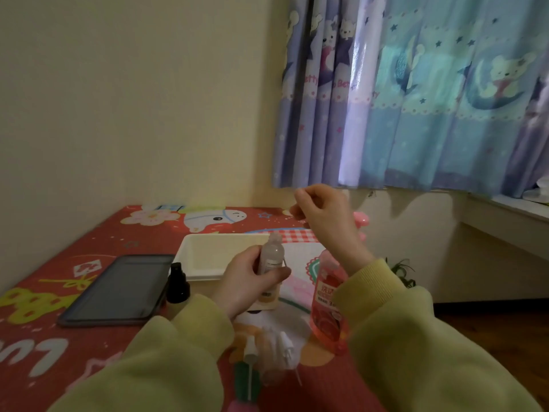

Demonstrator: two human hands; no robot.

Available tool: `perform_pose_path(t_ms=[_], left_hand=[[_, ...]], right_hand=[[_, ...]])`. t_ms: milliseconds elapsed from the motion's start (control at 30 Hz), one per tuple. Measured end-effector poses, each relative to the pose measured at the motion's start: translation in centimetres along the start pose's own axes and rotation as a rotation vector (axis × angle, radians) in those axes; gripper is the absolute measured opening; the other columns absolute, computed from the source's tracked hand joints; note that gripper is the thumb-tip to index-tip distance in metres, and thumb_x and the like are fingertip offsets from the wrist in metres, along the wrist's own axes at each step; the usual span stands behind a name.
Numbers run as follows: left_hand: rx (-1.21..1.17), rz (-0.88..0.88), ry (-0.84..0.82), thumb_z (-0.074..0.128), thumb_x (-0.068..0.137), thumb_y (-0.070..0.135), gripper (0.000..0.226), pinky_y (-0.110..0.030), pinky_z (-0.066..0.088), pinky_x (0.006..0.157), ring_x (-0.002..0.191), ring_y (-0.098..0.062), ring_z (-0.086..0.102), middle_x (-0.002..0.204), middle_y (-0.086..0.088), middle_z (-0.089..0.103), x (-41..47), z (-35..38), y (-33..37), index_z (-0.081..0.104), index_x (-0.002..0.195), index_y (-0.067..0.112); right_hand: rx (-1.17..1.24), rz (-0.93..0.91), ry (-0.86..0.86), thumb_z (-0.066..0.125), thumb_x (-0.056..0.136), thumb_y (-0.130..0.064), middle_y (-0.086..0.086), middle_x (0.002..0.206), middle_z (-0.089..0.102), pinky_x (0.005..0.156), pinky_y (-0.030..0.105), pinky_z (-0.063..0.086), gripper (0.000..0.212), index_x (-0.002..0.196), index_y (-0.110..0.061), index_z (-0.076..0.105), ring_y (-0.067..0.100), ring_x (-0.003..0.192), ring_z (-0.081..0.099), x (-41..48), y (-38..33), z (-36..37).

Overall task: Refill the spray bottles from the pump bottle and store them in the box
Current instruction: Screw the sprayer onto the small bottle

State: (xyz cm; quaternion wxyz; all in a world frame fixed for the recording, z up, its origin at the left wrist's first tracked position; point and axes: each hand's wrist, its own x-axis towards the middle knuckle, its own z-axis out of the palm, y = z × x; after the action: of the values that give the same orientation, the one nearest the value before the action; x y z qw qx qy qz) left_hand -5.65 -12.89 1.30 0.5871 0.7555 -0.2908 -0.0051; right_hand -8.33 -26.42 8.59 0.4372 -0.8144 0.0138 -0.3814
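Left grip (249,278) clasped our clear spray bottle (271,255) mid-frame. Right grip (323,215) curled above the pump bottle (328,304); we couldn't tell if it pinched anything.

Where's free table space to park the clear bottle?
Bare cloth left of the tablet and beyond it toward the wall; the white box looks empty inside. Crowded: near edge between the sleeves, where spray tops lie beside the pink pump bottle.

Bare at the lower left of the desk (98,337). Blocked mid-left by a tablet (118,289) and black-capped bottle (177,285). Cluttered at lower centre with spray heads (276,349), walled right by the pink pump bottle (328,304). Open inside the white box (193,275), left hand (246,278) with a spray bottle (271,257) before its near rim.
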Motion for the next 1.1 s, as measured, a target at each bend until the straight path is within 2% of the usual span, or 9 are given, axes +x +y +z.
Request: perform_pose_path(t_ms=[67, 133, 233, 333, 467, 633, 800, 967, 1100], left_hand=[[-0.024, -0.007, -0.011, 0.068, 0.080, 0.014, 0.017, -0.015, 0.046, 0.066, 0.079, -0.008, 0.058, 0.090, 0.000, 0.063, -1.1, -0.9, -0.7, 0.058, 0.093, 0.017], [-0.073, -0.025, -0.018, 0.067, 0.081, 0.013, 0.018, -0.012, 0.047, 0.067, 0.082, -0.006, 0.059, 0.093, 0.002, 0.063, -2.1, -1.7, -1.6, 0.057, 0.094, 0.021], [-0.120, -0.077, 0.019, 0.067, 0.081, 0.014, 0.016, -0.017, 0.049, 0.070, 0.083, -0.009, 0.060, 0.095, -0.002, 0.063, -3.8, -3.1, -2.9, 0.057, 0.093, 0.021], [-0.139, -0.107, 0.039, 0.067, 0.081, 0.013, 0.015, -0.026, 0.051, 0.077, 0.085, -0.011, 0.061, 0.094, -0.004, 0.065, -4.9, -4.1, -4.1, 0.060, 0.094, 0.018], [-0.123, -0.102, 0.059, 0.067, 0.081, 0.011, 0.014, -0.012, 0.049, 0.068, 0.076, 0.000, 0.061, 0.089, 0.000, 0.064, -5.7, -4.9, -4.8, 0.060, 0.092, 0.018], [-0.144, -0.090, 0.059, 0.066, 0.081, 0.011, 0.024, -0.006, 0.049, 0.066, 0.076, 0.012, 0.061, 0.094, 0.009, 0.065, -6.3, -5.2, -5.0, 0.057, 0.094, 0.029], [-0.161, -0.083, 0.075, 0.066, 0.081, 0.010, 0.023, -0.004, 0.047, 0.063, 0.074, 0.014, 0.061, 0.091, 0.010, 0.064, -6.7, -5.1, -5.1, 0.057, 0.093, 0.027], [-0.155, -0.104, 0.081, 0.067, 0.081, 0.013, 0.019, -0.009, 0.050, 0.067, 0.079, 0.002, 0.063, 0.092, 0.005, 0.065, -6.7, -5.2, -5.5, 0.059, 0.094, 0.023], [-0.149, -0.108, 0.088, 0.067, 0.081, 0.013, 0.021, -0.016, 0.051, 0.074, 0.087, -0.005, 0.061, 0.097, 0.000, 0.066, -6.7, -5.4, -5.7, 0.058, 0.095, 0.024]], right_hand=[[-0.001, 0.044, -0.058, 0.052, 0.093, -0.018, 0.007, 0.068, 0.066, 0.061, 0.030, 0.051, 0.026, 0.082, 0.002, 0.065, 0.014, 0.060, 0.061, -1.0, 0.4, 1.1], [0.024, 0.130, -0.138, 0.051, 0.094, -0.018, 0.004, 0.066, 0.063, 0.053, 0.029, 0.050, 0.024, 0.082, 0.000, 0.063, 0.013, 0.053, 0.060, -2.0, 1.2, 2.1], [0.007, 0.303, -0.310, 0.048, 0.096, -0.016, 0.004, 0.066, 0.061, 0.044, 0.021, 0.048, 0.020, 0.085, -0.004, 0.059, 0.012, 0.046, 0.059, -3.7, 2.7, 4.1], [-0.119, 0.446, -0.491, 0.048, 0.095, -0.011, 0.009, 0.064, 0.061, 0.045, 0.022, 0.051, 0.020, 0.088, 0.002, 0.060, 0.011, 0.043, 0.058, -5.2, 4.5, 5.6], [-0.287, 0.524, -0.771, 0.049, 0.094, -0.008, 0.008, 0.061, 0.059, 0.043, 0.018, 0.051, 0.016, 0.106, 0.000, 0.055, 0.004, 0.034, 0.055, -7.4, 5.6, 7.1], [-0.386, 0.577, -0.830, 0.056, 0.091, -0.009, 0.010, 0.062, 0.060, 0.069, 0.036, 0.058, 0.018, 0.105, 0.003, 0.054, 0.012, 0.043, 0.058, -8.9, 6.5, 8.7], [-0.494, 0.515, -0.861, 0.063, 0.087, -0.014, 0.022, 0.102, 0.067, 0.087, 0.042, 0.055, 0.021, 0.101, 0.001, 0.057, 0.032, 0.092, 0.066, -9.6, 6.4, 9.7], [-0.587, 0.484, -0.914, 0.068, 0.084, -0.017, 0.021, 0.109, 0.065, 0.082, 0.037, 0.053, 0.024, 0.097, -0.005, 0.052, 0.032, 0.099, 0.064, -10.0, 6.2, 10.8], [-0.627, 0.480, -0.909, 0.070, 0.082, -0.020, 0.014, 0.103, 0.066, 0.070, 0.032, 0.049, 0.028, 0.099, -0.008, 0.052, 0.023, 0.081, 0.059, -10.1, 6.1, 11.4]])
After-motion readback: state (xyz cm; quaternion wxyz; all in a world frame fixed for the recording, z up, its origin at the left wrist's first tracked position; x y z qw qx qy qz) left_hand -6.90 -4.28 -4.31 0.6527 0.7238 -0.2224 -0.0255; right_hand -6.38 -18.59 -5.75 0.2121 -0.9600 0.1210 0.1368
